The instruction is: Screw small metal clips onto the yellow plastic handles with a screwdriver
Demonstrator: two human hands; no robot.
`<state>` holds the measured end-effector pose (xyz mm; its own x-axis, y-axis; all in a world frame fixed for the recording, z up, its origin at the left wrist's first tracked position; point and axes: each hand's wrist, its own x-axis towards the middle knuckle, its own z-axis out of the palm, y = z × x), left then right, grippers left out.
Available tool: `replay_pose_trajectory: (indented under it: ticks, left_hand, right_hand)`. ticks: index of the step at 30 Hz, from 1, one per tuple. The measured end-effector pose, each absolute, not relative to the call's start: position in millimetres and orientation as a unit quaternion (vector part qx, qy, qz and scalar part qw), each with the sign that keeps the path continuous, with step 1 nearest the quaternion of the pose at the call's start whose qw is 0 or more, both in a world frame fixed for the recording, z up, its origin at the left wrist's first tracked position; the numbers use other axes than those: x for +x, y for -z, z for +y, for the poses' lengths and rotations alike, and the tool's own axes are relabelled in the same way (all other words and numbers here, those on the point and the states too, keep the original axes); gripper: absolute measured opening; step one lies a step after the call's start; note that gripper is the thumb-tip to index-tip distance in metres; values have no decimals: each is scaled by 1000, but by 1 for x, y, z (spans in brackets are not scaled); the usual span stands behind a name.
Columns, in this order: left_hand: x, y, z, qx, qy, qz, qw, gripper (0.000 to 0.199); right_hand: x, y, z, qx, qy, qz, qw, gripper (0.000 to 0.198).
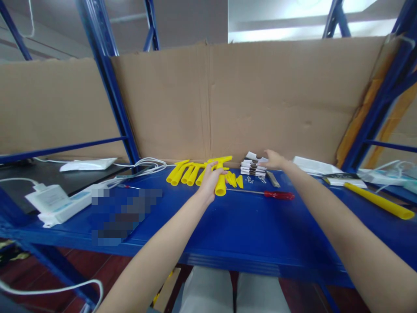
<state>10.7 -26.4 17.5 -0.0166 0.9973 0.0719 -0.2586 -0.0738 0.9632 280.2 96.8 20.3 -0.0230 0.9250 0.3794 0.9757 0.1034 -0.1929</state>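
Observation:
My left hand (211, 179) is wrapped round a yellow plastic T-shaped handle (221, 186), its round open end towards me and its flat crosspiece at the far end. At the far side of the shelf, my right hand (274, 160) has its fingertips closed on the top black-and-white packet (256, 157). That packet sits tilted above a stack of similar packets (253, 168). Several more yellow T-shaped handles (180, 174) lie in a row left of my left hand. Between the hands are small yellow wedge-shaped pieces (239, 181) and scattered small metal parts (249, 179).
A red-handled screwdriver (279, 195) lies across the blue shelf (234, 234). A small grey bar (273, 179) is beside the stack. To the right lies a yellow tube (379, 201); to the left, a white power strip (76, 204) with cables. Cardboard (247, 100) stands behind.

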Motion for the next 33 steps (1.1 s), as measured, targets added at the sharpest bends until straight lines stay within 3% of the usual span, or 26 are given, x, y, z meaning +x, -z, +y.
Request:
replay_pose_trajectory:
  ticks: [5,11,24,33]
  left_hand:
    - [12,-18,-29,437,-584,407,550,57]
    - [14,-18,-32,430,-585,400,559,60]
    - [11,-18,-28,431,-582,411,554,61]
    - [11,-16,-26,431,-591,404,549,60]
  right_hand:
    - [262,-17,109,-700,66,-697,140,63]
    - [259,-10,117,-711,57,-692,111,72]
    - [245,0,107,-641,88,-762,-7,48]
    - [238,3,100,-644,65,-762,-30,61]
